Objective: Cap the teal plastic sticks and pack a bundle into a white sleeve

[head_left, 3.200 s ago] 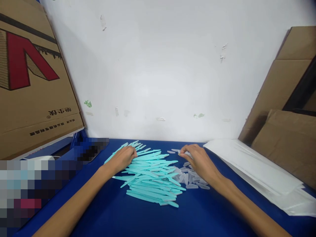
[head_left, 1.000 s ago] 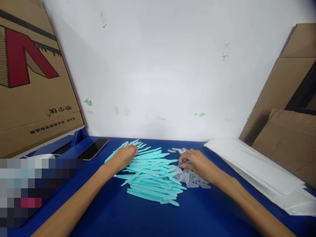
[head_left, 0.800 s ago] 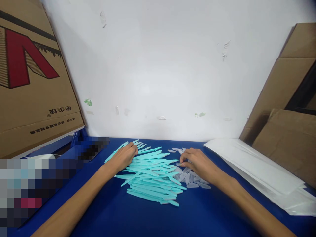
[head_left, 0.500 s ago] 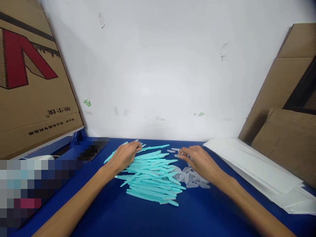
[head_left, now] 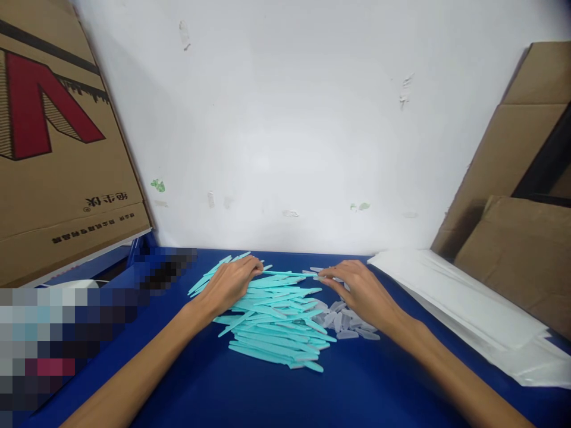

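My left hand (head_left: 234,278) is closed in a pinch on one end of a teal eyebrow razor (head_left: 289,274), held level and pointing right. At its other end, the closed fingers of my right hand (head_left: 350,282) pinch a small clear plastic cap (head_left: 318,277); the tip meets the cap there, though I cannot tell whether it is inside. Below both hands lies a loose pile of teal razors (head_left: 272,324). Several clear caps (head_left: 345,318) are heaped under my right hand. More razors (head_left: 207,279) lie behind my left hand, partly hidden by it.
A blue tabletop (head_left: 276,398) meets a white wall (head_left: 276,131). White plastic sheets or bags (head_left: 459,297) lie at the right. Cardboard boxes stand at the left (head_left: 66,196) and right (head_left: 517,255). A blurred-out patch covers the lower left.
My left hand has moved slightly right and lowered the razor's tip. That tip now meets the cap in my right hand, which has shifted slightly left.
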`<state>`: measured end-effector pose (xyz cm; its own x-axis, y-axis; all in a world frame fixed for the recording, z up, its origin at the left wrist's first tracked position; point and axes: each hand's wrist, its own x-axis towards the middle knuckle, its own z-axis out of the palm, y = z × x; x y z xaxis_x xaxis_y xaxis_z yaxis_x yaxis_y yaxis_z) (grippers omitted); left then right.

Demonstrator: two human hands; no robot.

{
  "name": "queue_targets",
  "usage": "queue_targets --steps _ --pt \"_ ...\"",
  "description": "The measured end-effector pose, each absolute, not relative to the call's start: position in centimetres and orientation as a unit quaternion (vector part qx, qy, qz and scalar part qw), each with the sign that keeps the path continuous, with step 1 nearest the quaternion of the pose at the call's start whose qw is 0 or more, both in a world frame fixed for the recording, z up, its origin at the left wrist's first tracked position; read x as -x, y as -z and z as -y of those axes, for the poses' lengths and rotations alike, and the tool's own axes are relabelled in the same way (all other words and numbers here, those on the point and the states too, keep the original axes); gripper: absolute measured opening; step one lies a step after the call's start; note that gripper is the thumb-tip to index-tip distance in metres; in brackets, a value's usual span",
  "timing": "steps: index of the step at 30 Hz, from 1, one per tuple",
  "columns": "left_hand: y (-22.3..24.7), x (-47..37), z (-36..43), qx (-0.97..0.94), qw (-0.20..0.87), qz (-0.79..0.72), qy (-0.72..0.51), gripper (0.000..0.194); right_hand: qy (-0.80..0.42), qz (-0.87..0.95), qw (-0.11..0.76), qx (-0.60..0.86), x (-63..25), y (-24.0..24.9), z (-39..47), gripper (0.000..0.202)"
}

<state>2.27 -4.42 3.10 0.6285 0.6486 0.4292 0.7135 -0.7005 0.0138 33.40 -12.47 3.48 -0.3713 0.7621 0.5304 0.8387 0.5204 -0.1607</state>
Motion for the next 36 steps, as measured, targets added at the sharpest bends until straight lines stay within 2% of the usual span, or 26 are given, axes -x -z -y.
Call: queue_targets --steps 26,36 --pt "-3.1 -3.1 5.1 0.913 0.058 0.343 0.216 0.027 0.064 0.843 0.277 0.457 -33.1 -3.1 12.6 0.027" --pt "-3.9 -3.6 6.7 0.916 0.085 0.290 0.262 0.032 0.040 0.832 0.320 0.451 -32.3 -2.8 13.1 0.031"
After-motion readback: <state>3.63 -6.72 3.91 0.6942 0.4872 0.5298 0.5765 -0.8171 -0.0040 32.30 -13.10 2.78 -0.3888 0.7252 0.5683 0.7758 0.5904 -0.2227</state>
